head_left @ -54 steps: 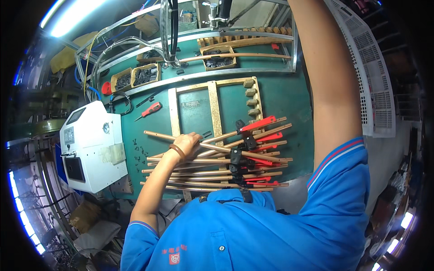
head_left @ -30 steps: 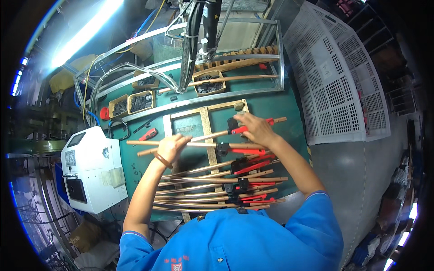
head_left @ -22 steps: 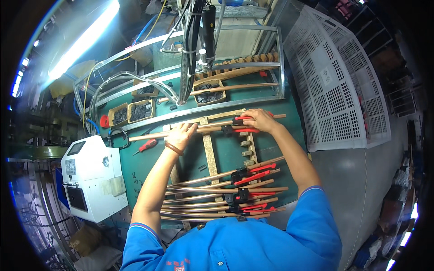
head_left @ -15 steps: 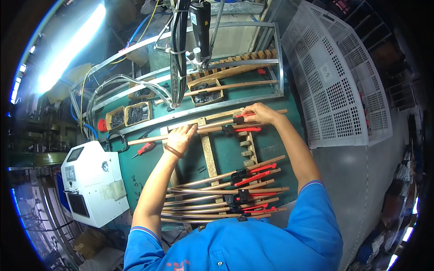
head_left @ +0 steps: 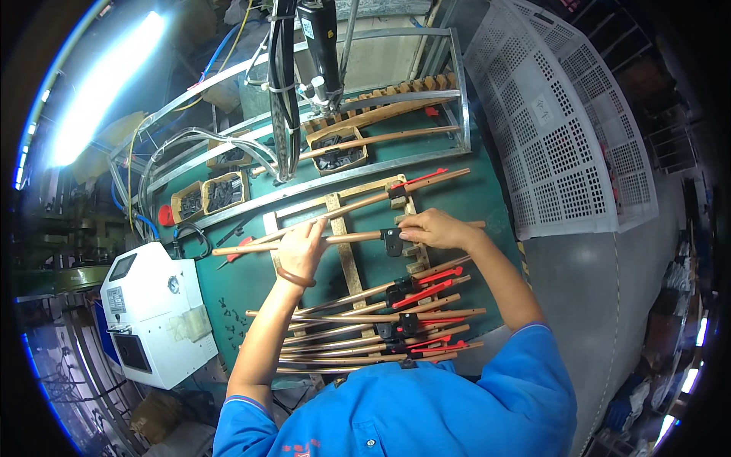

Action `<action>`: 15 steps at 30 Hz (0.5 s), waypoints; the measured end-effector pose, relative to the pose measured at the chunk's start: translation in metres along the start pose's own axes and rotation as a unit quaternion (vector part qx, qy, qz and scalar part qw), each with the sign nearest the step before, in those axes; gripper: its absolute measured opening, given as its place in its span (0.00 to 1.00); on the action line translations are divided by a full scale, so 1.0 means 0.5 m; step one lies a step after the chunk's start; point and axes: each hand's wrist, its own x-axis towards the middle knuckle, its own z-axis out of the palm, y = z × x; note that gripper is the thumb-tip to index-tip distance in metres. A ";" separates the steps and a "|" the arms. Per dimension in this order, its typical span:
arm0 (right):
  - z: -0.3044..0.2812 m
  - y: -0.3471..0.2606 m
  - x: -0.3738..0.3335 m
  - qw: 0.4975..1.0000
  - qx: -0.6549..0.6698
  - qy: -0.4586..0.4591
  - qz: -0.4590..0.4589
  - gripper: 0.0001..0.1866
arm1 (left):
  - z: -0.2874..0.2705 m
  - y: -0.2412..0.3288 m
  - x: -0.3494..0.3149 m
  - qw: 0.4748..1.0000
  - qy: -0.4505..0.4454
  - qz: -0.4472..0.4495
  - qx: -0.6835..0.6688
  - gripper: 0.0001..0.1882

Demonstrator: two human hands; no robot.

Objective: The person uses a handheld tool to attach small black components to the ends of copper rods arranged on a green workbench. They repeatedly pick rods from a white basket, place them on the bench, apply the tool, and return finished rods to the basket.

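Observation:
My left hand is closed around a copper-brown pole, near the pole's left part. On the right, my right hand pinches the same pole just beside its black clamp. Behind it, a second pole with a black clamp and a red lever lies slanted on a wooden rack. It passes close to my left fingers; whether they touch it is hard to tell. Nearer my body, several similar poles with black clamps and red levers lie side by side.
Cardboard boxes of small black parts stand at the back left, beyond a metal frame rail. A white machine is at the left, with a red-handled screwdriver near it. White perforated crates stand on the right.
The front pole has come toward me, away from the pole behind it. My right hand has moved nearer with it, off the red lever. The view has shifted slightly.

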 end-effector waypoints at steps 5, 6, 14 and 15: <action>-0.025 0.050 0.035 0.948 -0.201 0.202 -0.145 0.15 | 0.030 -0.026 -0.014 0.966 -0.215 -0.107 -0.094 0.14; -0.016 0.073 0.042 0.937 -0.204 0.236 -0.155 0.14 | 0.050 -0.036 -0.017 0.981 -0.162 -0.078 -0.075 0.13; 0.045 0.119 0.040 0.926 -0.198 0.311 -0.081 0.16 | 0.113 -0.049 -0.006 0.991 -0.010 -0.113 -0.068 0.17; 0.049 0.107 0.033 0.902 -0.263 0.331 -0.092 0.15 | 0.114 -0.039 -0.006 0.990 0.014 -0.129 -0.055 0.17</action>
